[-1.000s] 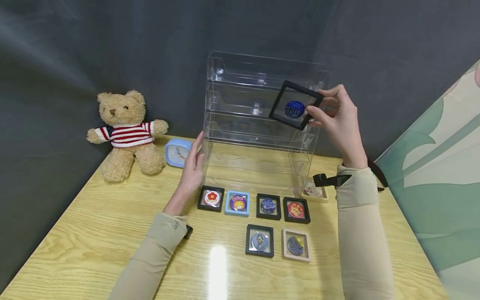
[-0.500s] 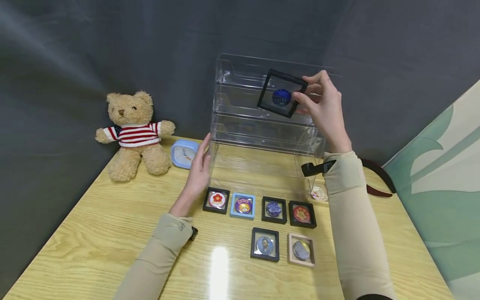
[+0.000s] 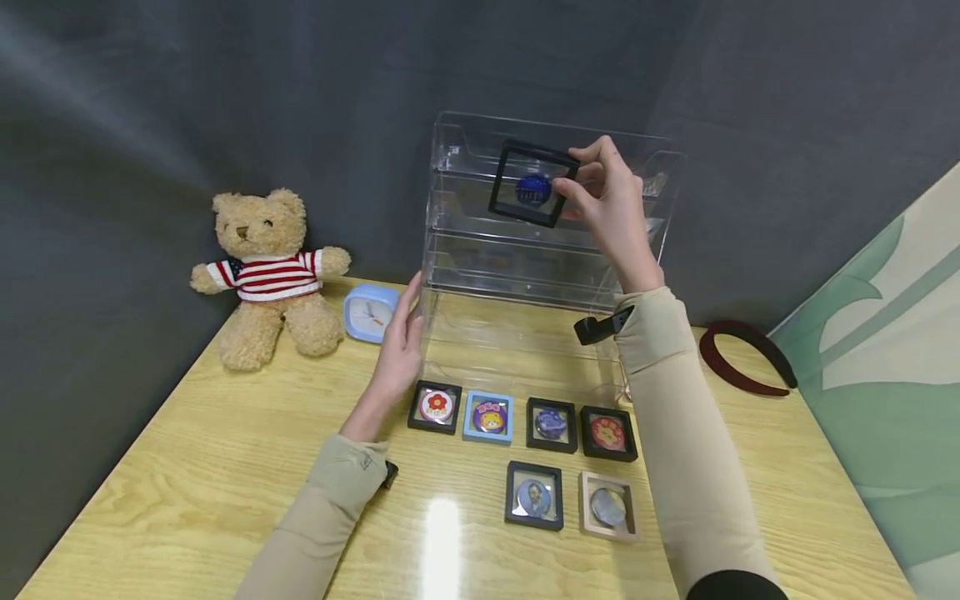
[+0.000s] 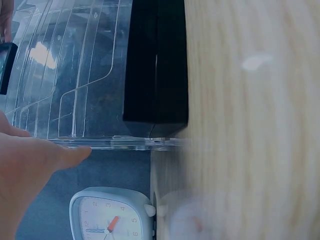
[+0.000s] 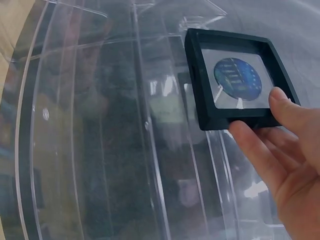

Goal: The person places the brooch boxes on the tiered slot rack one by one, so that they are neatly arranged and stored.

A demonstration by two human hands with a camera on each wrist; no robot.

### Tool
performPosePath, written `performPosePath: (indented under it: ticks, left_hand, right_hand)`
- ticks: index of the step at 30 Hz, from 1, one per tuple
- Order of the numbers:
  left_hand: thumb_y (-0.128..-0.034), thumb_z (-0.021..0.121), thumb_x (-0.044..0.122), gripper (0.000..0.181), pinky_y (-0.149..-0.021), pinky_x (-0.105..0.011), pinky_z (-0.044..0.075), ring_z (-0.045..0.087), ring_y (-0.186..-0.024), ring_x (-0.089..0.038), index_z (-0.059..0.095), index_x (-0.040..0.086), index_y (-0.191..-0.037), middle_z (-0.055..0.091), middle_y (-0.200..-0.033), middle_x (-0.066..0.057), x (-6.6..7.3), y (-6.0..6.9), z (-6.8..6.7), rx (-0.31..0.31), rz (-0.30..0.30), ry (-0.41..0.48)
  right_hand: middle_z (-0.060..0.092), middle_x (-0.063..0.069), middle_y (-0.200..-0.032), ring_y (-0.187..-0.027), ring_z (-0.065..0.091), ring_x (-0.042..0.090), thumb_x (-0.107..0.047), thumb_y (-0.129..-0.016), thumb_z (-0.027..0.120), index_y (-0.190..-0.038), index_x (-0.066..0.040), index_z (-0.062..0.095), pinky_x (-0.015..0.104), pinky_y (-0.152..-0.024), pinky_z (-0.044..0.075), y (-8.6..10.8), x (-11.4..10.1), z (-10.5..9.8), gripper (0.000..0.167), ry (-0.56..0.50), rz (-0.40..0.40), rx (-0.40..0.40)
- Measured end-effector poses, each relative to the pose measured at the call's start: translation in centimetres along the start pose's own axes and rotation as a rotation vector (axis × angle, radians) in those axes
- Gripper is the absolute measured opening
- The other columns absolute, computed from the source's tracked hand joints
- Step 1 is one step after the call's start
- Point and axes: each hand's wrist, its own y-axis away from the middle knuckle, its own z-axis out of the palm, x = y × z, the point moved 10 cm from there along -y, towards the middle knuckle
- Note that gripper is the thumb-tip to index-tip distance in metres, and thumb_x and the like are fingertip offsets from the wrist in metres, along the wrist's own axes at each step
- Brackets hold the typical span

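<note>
My right hand pinches the right edge of a black square display frame between thumb and fingers. Through its clear film shows a round blue badge. The frame is held up in front of the upper tiers of a clear plastic tiered display rack. Against the rack's left side rests my left hand, its fingers extended along the wall, as the left wrist view also shows. In front of the rack lie several more framed badges, among them a blue frame and a pale pink frame.
A teddy bear in a striped shirt sits at the back left, near a light blue clock. On the right lies a dark red headband. A dark curtain hangs behind the wooden table.
My right hand has carried the black frame leftward and slightly up across the rack's upper tiers, turning it a little. The left hand stays at the rack's side. The head view has shifted slightly.
</note>
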Motion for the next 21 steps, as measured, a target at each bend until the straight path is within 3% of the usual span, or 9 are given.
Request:
performPosePath:
  ticks: [9, 16, 21]
  left_hand:
    - [-0.1096, 0.032, -0.011, 0.064, -0.130, -0.041, 0.030, 0.031, -0.156, -0.043, 0.023, 0.006, -0.171, 0.021, -0.176, -0.015, 0.0, 0.1, -0.2, -0.003, 0.024, -0.023]
    - [-0.1090, 0.032, -0.013, 0.064, -0.130, -0.042, 0.029, 0.030, -0.157, -0.041, 0.023, 0.004, -0.170, 0.021, -0.175, -0.017, 0.2, 0.0, -0.1, -0.005, 0.044, -0.008]
    - [-0.1098, 0.032, -0.012, 0.064, -0.130, -0.045, 0.029, 0.029, -0.156, -0.048, 0.022, 0.005, -0.170, 0.021, -0.175, -0.018, 0.2, 0.0, -0.1, -0.009, 0.045, -0.017]
  right_hand:
    - [0.076, 0.012, -0.117, -0.101, 0.077, 0.024, -0.014, -0.102, 0.071, -0.132, 0.000, 0.060, 0.027, -0.075, 0.067, -0.4, -0.4, 2.5, 0.035, 0.030, -0.067, 0.035]
    - [0.075, 0.012, -0.120, -0.101, 0.077, 0.024, -0.013, -0.101, 0.074, -0.132, -0.001, 0.064, 0.031, -0.076, 0.068, -0.7, -0.5, 3.9, 0.035, 0.043, -0.073, 0.041]
    - [0.072, 0.012, -0.130, -0.103, 0.077, 0.027, -0.011, -0.099, 0.075, -0.128, -0.001, 0.065, 0.032, -0.076, 0.068, -0.8, -0.5, 5.2, 0.032, 0.046, -0.101, 0.016]
